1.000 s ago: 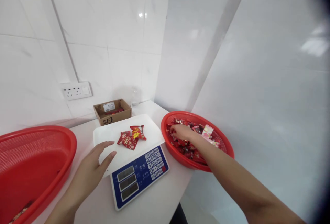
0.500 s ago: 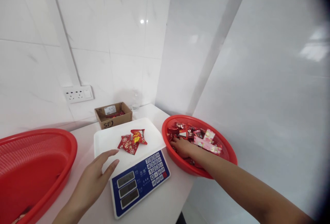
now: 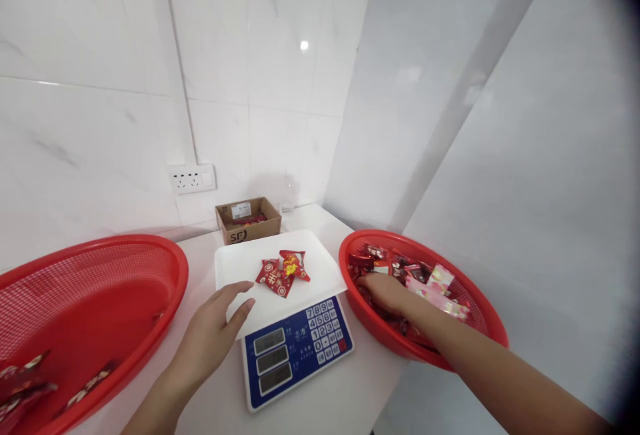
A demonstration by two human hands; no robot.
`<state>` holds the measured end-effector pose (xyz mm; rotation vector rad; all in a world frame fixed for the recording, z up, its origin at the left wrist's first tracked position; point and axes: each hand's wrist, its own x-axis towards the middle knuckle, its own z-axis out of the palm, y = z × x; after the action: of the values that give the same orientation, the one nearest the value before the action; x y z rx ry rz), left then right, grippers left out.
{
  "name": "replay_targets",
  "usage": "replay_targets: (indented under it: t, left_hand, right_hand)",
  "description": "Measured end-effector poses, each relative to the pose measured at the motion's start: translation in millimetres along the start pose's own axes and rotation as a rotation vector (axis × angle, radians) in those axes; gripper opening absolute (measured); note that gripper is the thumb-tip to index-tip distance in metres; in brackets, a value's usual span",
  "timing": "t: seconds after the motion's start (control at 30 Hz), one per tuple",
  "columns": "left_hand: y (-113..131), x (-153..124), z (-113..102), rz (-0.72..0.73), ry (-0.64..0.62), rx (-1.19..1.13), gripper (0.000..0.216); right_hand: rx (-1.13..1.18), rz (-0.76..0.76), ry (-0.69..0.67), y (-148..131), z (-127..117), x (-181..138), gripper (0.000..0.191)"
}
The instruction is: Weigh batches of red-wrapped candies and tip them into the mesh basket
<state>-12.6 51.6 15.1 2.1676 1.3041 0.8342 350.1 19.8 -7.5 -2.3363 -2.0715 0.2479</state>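
Observation:
My left hand (image 3: 213, 335) hangs over the near left edge of the scale's white tray (image 3: 235, 258), thumb and fingers apart with nothing between them. Two red snack packets (image 3: 275, 279) lie together on that tray, one overlapping the other. The blue scale panel (image 3: 300, 351) with its keypad and displays faces me. My right hand (image 3: 384, 293) reaches down into the right red basket (image 3: 475, 298), among red wrapped snacks and pink packets (image 3: 437, 295). Its fingertips are hidden there, so whether they grip anything does not show.
A larger red basket (image 3: 125, 298) stands at left with a few wrapped snacks inside. Behind the scale sits a small cardboard box (image 3: 250, 221) holding red packets, beside a clear container (image 3: 289, 193). Tiled walls close in behind and at right, with a power socket (image 3: 193, 179).
The view has swung left, so everything appears shifted right. My right hand's fingers have sunk deeper among the snacks. My left hand keeps its open pose by the tray.

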Motion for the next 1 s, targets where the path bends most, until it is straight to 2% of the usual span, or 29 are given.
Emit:
replay_targets:
  t: [0.13,0.23,0.33,0.43,0.53,0.6,0.67,0.77,0.87,0.93,1.0]
  left_hand:
    - [-0.5,-0.4,0.8,-0.007,-0.007,0.014,0.035]
    - [-0.5,-0.7,1.7,-0.013,-0.018,0.033,0.036]
    - [-0.3,-0.7,2.6,-0.01,-0.018,0.035,0.037]
    - [1.3,-1.0,3.2,-0.017,-0.018,-0.013,0.037]
    - [6.2,-3.0,4.7,-0.075,-0.034,-0.135,0.04]
    - [11.9,-6.1,7.1,-0.133,-0.065,-0.3,0.046]
    - [18.8,-10.7,10.9,-0.152,-0.12,-0.55,0.054]
    - [28.8,-18.9,18.8,-0.138,-0.3,-0.952,0.072]
    - [34.8,-24.9,25.8,-0.271,-0.432,-1.157,0.074]
    - [36.0,-25.5,27.2,-0.369,-0.414,-1.204,0.07]
    - [35.5,-23.3,25.0,-0.405,-0.359,-1.231,0.068]
  right_hand:
    - [0.029,-0.043,0.081,13.0,-14.1,0.8,0.04]
    - [0.059,-0.026,0.149,22.5,-21.2,2.2,0.036]
    - [0.119,-0.003,0.305,27.7,-30.7,2.2,0.032]
    - [0.282,0.024,0.507,20.1,-46.8,-2.1,0.029]
    - [0.579,0.039,0.598,-8.4,-61.5,-11.9,0.026]
    - [0.82,-0.007,0.568,-39.0,-63.4,-20.9,0.027]
    - [1.011,-0.077,0.49,-75.4,-56.8,-30.8,0.028]
    - [1.221,-0.236,0.296,-130.3,-36.7,-44.2,0.022]
    - [1.261,-0.402,0.223,-169.4,-18.5,-51.3,0.022]
    - [1.207,-0.466,0.251,-181.2,-12.8,-51.4,0.023]
    - [1.146,-0.475,0.285,-181.8,-12.0,-48.0,0.023]
